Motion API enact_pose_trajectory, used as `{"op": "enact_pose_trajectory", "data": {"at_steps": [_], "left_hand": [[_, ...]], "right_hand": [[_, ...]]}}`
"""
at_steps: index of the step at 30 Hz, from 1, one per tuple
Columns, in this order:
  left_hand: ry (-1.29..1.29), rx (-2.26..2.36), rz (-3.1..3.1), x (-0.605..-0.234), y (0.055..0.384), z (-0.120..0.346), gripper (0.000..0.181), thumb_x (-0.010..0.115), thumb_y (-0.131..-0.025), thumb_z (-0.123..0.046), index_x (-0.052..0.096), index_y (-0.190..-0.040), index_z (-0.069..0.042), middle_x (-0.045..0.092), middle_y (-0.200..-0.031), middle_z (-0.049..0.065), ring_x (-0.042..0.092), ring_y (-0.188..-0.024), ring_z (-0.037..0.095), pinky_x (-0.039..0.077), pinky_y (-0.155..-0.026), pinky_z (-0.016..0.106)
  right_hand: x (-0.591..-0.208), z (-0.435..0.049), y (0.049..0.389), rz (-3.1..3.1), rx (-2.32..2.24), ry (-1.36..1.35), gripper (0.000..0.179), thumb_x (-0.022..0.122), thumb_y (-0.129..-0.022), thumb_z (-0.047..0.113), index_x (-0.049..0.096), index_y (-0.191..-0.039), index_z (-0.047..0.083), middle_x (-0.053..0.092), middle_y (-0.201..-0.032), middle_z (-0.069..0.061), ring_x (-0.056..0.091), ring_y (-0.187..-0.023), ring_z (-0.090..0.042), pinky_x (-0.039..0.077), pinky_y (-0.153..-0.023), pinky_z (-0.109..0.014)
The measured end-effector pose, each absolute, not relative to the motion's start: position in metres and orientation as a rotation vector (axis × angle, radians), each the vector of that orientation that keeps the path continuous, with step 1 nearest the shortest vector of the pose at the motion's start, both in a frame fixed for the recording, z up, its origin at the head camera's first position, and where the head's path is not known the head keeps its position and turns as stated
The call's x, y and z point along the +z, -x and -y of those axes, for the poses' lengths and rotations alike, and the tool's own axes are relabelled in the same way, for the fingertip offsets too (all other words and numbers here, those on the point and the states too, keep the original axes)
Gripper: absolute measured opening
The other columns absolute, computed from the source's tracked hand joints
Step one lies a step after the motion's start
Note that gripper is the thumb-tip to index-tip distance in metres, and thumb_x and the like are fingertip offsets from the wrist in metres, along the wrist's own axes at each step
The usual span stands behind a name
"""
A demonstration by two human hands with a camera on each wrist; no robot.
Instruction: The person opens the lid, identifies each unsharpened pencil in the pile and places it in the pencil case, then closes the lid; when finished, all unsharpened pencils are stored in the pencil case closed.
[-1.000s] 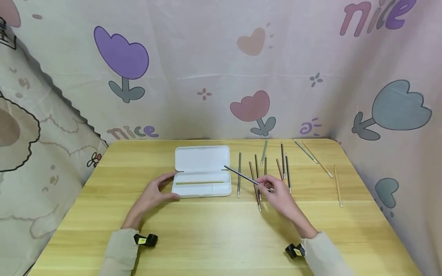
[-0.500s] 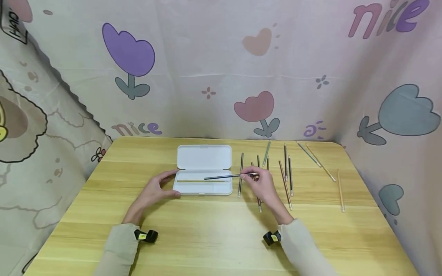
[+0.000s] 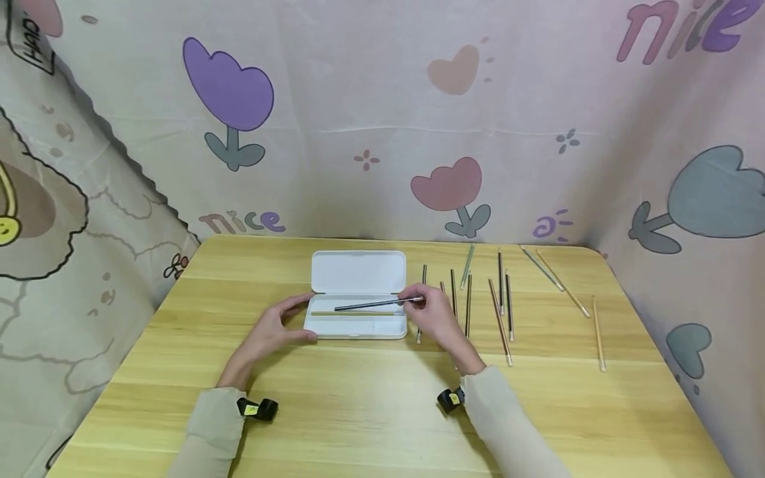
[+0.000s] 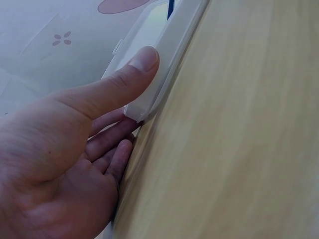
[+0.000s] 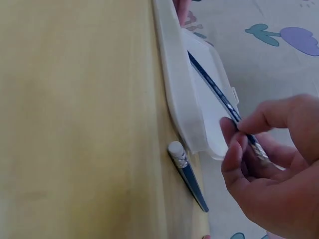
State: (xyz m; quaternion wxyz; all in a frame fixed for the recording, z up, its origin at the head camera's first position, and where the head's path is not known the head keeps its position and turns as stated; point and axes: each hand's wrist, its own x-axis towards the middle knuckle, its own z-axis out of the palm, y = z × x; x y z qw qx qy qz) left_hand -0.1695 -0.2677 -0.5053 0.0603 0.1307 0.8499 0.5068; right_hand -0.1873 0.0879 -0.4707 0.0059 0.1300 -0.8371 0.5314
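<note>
A white plastic pencil case (image 3: 358, 272) lies open on the table, its lid tipped back. Inside its tray lies one yellow pencil (image 3: 349, 313). My left hand (image 3: 269, 332) holds the case's left end, thumb at the front corner and fingers round the side; the left wrist view shows the thumb (image 4: 144, 59) against the wall. Between thumb and fingertips my right hand (image 3: 435, 315) pinches a dark blue pencil (image 3: 364, 306) near its eraser end. That pencil slants over the tray, its far end pointing left. Another dark pencil (image 5: 189, 177) lies just right of the case.
Several pencils lie scattered on the right of the wooden table (image 3: 370, 411): a reddish-brown one (image 3: 501, 325), dark ones such as this pencil (image 3: 509, 309), a green one (image 3: 467, 267) and a yellow one (image 3: 599, 335). A patterned cloth (image 3: 335, 192) hangs behind the table.
My right hand has carried the dark blue pencil left, from over the loose pencils to over the case, and the pencil has turned more sideways. My left hand stays at the case's end.
</note>
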Motion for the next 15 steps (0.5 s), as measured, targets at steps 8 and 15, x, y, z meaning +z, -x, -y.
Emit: {"op": "enact_pose_trajectory", "data": {"at_steps": [8, 15], "left_hand": [[-0.369, 1.525, -2.565, -0.503, 0.169, 0.267, 0.090, 0.094, -0.075, -0.023, 0.049, -0.152, -0.010, 0.045, -0.156, 0.018, 0.045, -0.141, 0.039, 0.037, -0.116, 0.053], [-0.384, 1.534, -2.573, -0.504, 0.170, 0.267, 0.091, 0.095, -0.073, -0.022, 0.050, -0.151, -0.007, 0.048, -0.153, 0.019, 0.047, -0.139, 0.041, 0.037, -0.116, 0.055]], "right_hand": [[-0.472, -0.074, 0.190, 2.659, 1.495, -0.529, 0.015, 0.067, -0.090, -0.008, 0.078, -0.097, 0.000, 0.076, -0.100, -0.012, 0.072, -0.085, -0.022, 0.062, -0.075, -0.029], [-0.475, -0.060, 0.192, 2.710, 1.369, -0.540, 0.009, 0.074, -0.088, -0.005, 0.079, -0.092, 0.001, 0.077, -0.093, -0.009, 0.072, -0.080, -0.020, 0.061, -0.071, -0.030]]}}
